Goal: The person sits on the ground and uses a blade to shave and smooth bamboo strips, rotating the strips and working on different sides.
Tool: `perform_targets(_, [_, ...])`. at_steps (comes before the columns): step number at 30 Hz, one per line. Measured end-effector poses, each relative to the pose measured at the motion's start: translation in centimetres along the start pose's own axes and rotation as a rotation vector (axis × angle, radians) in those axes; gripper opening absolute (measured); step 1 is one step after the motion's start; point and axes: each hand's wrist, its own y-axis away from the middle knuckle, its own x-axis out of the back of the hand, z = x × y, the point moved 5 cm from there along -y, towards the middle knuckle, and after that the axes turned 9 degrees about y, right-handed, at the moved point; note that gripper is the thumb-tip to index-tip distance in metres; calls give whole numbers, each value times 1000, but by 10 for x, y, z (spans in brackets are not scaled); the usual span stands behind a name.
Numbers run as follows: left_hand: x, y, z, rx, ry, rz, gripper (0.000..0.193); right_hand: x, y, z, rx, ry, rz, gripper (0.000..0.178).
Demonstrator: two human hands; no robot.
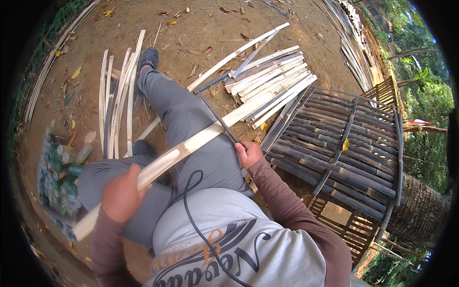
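A long pale bamboo strip (pixel 191 143) lies slantwise across my thighs, from lower left to upper right. My left hand (pixel 122 193) is closed round its lower part. My right hand (pixel 248 153) grips the near end of a long, dark-bladed knife (pixel 217 115); its handle is mostly hidden by the fingers. The blade lies crosswise against the strip above my right thigh, its far end pointing up and to the left. A black cord (pixel 191 215) loops down over my grey shirt.
Pale bamboo strips (pixel 272 76) are piled ahead on the dirt, with more strips (pixel 119 100) by my left foot. A dark bamboo slatted bench (pixel 339 148) stands at right, beside a tree trunk (pixel 416 210). Bottles and cut bamboo pieces (pixel 62 167) lie at left.
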Motion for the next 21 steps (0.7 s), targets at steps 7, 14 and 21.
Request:
perform_targets(7, [6,2,-6,-100,17,95,36,22,-49,113,-520,103,184,66])
perform_targets(14, [-2,-1,-16,-13,36,44,35,10,-46,89,-373,-140,66,68])
perform_targets(21, [4,8,-11,-44,-3,97,37,3,-47,57,-171,131,74,62])
